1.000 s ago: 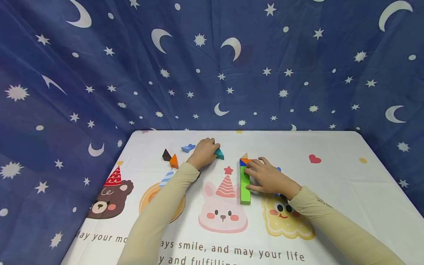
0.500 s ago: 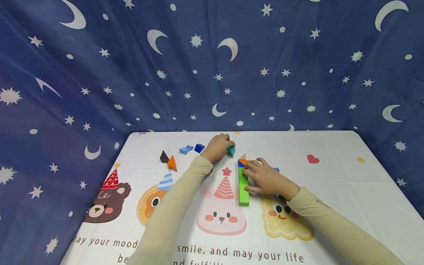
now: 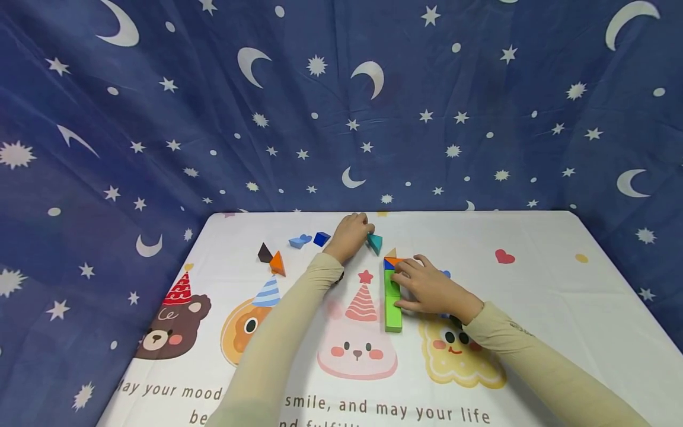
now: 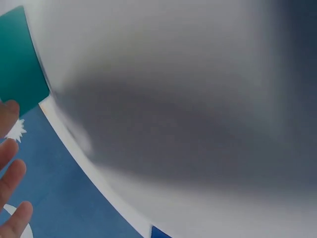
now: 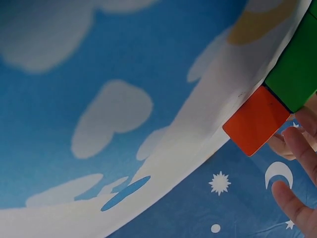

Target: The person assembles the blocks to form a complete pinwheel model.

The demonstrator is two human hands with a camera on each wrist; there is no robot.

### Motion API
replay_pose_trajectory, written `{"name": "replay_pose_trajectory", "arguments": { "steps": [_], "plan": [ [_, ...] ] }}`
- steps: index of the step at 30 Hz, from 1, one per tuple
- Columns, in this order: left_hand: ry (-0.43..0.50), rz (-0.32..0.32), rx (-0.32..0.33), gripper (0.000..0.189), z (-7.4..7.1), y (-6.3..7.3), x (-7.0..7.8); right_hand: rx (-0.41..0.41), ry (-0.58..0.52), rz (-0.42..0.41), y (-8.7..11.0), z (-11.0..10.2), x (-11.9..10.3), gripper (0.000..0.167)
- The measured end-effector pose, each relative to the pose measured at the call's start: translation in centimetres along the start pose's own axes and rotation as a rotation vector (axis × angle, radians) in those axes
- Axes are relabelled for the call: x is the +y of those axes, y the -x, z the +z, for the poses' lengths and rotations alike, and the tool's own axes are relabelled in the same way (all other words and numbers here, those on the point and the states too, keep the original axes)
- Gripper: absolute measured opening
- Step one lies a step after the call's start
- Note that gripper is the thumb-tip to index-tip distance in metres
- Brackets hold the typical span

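Observation:
My left hand (image 3: 349, 237) is at the back of the table beside a teal triangular block (image 3: 375, 244). In the left wrist view its fingers are spread, and one fingertip (image 4: 11, 107) overlaps the edge of that block. On the right, my right hand (image 3: 433, 286) has its thumb and fingertips against the side of a row of blocks. Two green blocks (image 3: 393, 314) make up the near part of the row. Beyond them come a blue triangular block (image 3: 388, 265), an orange one (image 3: 393, 260) and a wood-coloured one (image 3: 392, 253). Relaxed fingers (image 5: 290, 201) show in the right wrist view.
At the back left lie a black triangular block (image 3: 264, 253), an orange triangular block (image 3: 277, 264), a light blue block (image 3: 296, 242) and a dark blue block (image 3: 321, 239). The white tablecloth (image 3: 560, 308) has printed cartoons. A starry blue curtain (image 3: 341, 107) hangs behind.
My left hand has carried the teal block to the right, and its fingers have now eased off it. The dark blue block has come into view behind it. The right hand stays at the row.

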State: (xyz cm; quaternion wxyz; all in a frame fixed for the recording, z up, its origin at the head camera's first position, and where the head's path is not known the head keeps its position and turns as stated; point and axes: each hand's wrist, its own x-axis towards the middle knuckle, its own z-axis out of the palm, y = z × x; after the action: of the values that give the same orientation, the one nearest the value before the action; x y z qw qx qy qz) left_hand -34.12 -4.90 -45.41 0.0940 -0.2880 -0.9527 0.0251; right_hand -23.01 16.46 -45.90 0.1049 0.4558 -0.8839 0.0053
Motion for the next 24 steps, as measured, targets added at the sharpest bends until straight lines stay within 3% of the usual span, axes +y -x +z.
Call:
{"name": "replay_pose_trajectory", "arguments": {
  "steps": [13, 24],
  "plan": [
    [0.074, 0.075, 0.003, 0.022, 0.0, -0.8, 1.9, 0.041, -0.01, -0.015, 0.0, 0.4, 0.1, 0.048],
    [0.132, 0.102, 0.006, 0.022, 0.2, -0.6, 2.0, 0.042, -0.014, -0.015, 0.2, 0.3, 0.2, 0.047]
  ]
}}
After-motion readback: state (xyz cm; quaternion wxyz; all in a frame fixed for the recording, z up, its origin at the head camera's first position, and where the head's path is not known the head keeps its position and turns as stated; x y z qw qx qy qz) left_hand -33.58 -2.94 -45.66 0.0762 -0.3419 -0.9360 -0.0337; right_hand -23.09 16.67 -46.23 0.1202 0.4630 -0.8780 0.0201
